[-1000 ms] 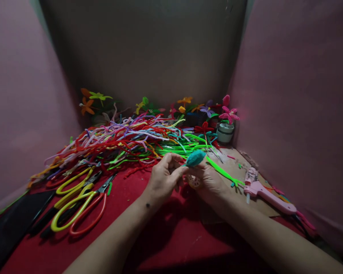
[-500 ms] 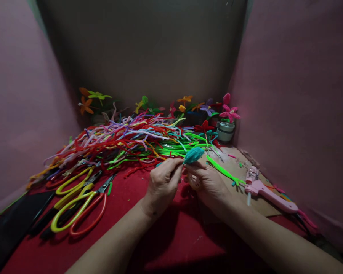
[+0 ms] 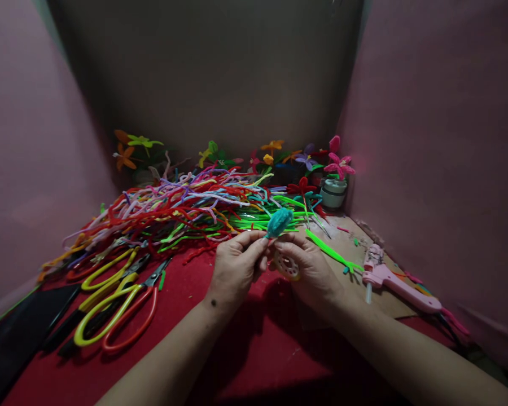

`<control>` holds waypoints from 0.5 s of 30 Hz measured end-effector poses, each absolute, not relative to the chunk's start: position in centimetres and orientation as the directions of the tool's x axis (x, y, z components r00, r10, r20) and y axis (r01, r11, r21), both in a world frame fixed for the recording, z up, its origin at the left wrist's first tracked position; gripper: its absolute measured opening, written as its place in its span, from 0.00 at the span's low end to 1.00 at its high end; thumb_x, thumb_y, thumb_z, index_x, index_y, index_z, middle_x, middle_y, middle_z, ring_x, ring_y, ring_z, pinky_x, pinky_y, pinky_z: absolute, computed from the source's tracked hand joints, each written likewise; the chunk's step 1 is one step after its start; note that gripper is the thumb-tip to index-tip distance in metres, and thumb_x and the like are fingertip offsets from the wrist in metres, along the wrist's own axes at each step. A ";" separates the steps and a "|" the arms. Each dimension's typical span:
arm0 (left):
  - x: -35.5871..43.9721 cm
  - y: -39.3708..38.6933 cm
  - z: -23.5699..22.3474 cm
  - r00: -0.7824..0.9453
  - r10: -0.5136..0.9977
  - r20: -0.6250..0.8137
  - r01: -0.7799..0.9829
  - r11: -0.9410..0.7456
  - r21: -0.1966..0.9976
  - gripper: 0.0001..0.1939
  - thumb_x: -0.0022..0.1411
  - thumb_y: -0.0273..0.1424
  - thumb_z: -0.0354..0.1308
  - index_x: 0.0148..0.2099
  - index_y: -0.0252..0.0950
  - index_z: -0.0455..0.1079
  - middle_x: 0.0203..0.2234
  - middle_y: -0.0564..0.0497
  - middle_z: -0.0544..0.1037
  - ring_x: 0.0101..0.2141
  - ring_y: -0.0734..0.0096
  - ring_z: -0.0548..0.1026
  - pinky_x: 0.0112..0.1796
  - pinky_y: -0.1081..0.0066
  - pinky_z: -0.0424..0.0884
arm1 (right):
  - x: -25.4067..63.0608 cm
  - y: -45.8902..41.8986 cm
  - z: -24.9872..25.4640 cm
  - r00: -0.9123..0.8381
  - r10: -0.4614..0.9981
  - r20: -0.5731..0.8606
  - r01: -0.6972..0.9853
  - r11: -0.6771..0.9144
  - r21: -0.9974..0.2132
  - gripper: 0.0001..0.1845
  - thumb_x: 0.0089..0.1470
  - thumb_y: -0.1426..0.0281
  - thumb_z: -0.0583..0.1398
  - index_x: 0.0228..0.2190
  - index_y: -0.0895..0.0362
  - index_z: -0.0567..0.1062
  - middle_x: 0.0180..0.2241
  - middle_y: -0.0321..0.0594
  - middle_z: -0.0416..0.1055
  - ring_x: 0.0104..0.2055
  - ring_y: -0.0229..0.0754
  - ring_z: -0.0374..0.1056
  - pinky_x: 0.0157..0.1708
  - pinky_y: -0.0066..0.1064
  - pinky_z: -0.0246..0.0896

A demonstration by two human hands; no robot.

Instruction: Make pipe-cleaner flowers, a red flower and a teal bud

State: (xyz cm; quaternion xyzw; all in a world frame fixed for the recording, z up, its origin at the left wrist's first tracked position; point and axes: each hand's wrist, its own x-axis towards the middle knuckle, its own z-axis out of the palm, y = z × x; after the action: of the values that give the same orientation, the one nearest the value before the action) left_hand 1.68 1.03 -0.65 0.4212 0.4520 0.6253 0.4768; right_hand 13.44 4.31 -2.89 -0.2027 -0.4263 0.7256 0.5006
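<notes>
A teal pipe-cleaner bud (image 3: 280, 223) stands tilted above my hands, its base pinched between the thumb and fingers of my left hand (image 3: 236, 268). My right hand (image 3: 315, 270) is closed around a small pale spool (image 3: 288, 265) with holes in its face. The fingertips of both hands nearly meet just under the bud. What runs between them is too small to make out. Just beyond my hands lies a bundle of bright green pipe cleaners (image 3: 262, 221).
A heap of mixed pipe cleaners (image 3: 173, 197) spreads behind. Scissors with yellow and red handles (image 3: 139, 304) lie left on the red cloth (image 3: 195, 282). A pink glue gun (image 3: 402, 290) rests on cardboard (image 3: 355, 231) at right, near a potted pink flower (image 3: 333, 192).
The teal bud has shifted slightly left and up and stands more upright. My left hand has turned, and more of the spool in my right hand shows.
</notes>
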 end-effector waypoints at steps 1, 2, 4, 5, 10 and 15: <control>1.6 1.1 -0.6 -0.176 0.982 0.070 -0.262 -0.115 0.958 0.08 0.50 0.32 0.61 0.32 0.32 0.71 0.14 0.57 0.68 0.13 0.84 0.59 0.14 0.82 0.53 | 13.4 4.4 -2.9 -0.414 0.899 0.141 -0.558 -0.129 -0.820 0.03 0.42 0.73 0.63 0.26 0.57 0.76 0.24 0.35 0.72 0.24 0.35 0.64 0.27 0.28 0.57; 1.6 1.1 -0.6 -0.159 0.986 0.043 -0.304 -0.091 0.948 0.09 0.49 0.32 0.62 0.32 0.32 0.71 0.15 0.56 0.69 0.13 0.85 0.59 0.14 0.82 0.53 | 13.4 4.5 -3.0 -0.410 0.900 0.150 -0.559 -0.118 -0.821 0.03 0.42 0.73 0.63 0.25 0.57 0.76 0.24 0.35 0.72 0.25 0.35 0.65 0.27 0.27 0.58; 1.5 1.1 -0.4 -0.126 0.992 0.000 -0.363 -0.046 0.931 0.10 0.47 0.32 0.63 0.32 0.32 0.70 0.16 0.56 0.69 0.13 0.86 0.58 0.13 0.82 0.52 | 13.4 4.6 -3.1 -0.406 0.899 0.164 -0.549 -0.097 -0.830 0.02 0.43 0.73 0.62 0.24 0.57 0.76 0.24 0.35 0.73 0.25 0.35 0.65 0.26 0.27 0.58; 1.4 1.0 -0.3 -0.110 0.994 -0.013 -0.378 -0.030 0.925 0.10 0.47 0.32 0.63 0.32 0.31 0.70 0.16 0.56 0.69 0.12 0.86 0.58 0.13 0.82 0.53 | 13.4 4.7 -3.2 -0.409 0.898 0.165 -0.537 -0.091 -0.838 0.02 0.43 0.73 0.62 0.25 0.57 0.76 0.24 0.35 0.73 0.24 0.35 0.64 0.26 0.27 0.58; 1.4 0.9 -0.3 -0.075 0.997 -0.009 -0.359 -0.019 0.933 0.08 0.49 0.32 0.62 0.29 0.32 0.68 0.13 0.57 0.67 0.11 0.86 0.57 0.11 0.82 0.53 | 13.2 4.8 -3.5 -0.394 0.906 0.153 -0.484 -0.063 -0.873 0.03 0.45 0.71 0.62 0.26 0.58 0.75 0.24 0.36 0.72 0.24 0.34 0.64 0.26 0.27 0.58; 1.1 1.0 -0.3 -0.035 0.999 -0.017 -0.331 0.004 0.944 0.07 0.50 0.31 0.61 0.27 0.32 0.67 0.12 0.58 0.67 0.10 0.85 0.57 0.10 0.83 0.52 | 13.4 5.2 -3.6 -0.360 0.917 0.170 -0.496 -0.034 -0.868 0.07 0.45 0.70 0.64 0.32 0.55 0.75 0.27 0.34 0.72 0.25 0.34 0.64 0.27 0.27 0.57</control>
State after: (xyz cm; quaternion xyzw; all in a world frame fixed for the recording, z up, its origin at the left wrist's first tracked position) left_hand 1.08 0.96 -0.32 0.3970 0.4210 0.5834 0.5699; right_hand 13.40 5.17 -3.60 -0.2273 -0.4633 0.6823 0.5179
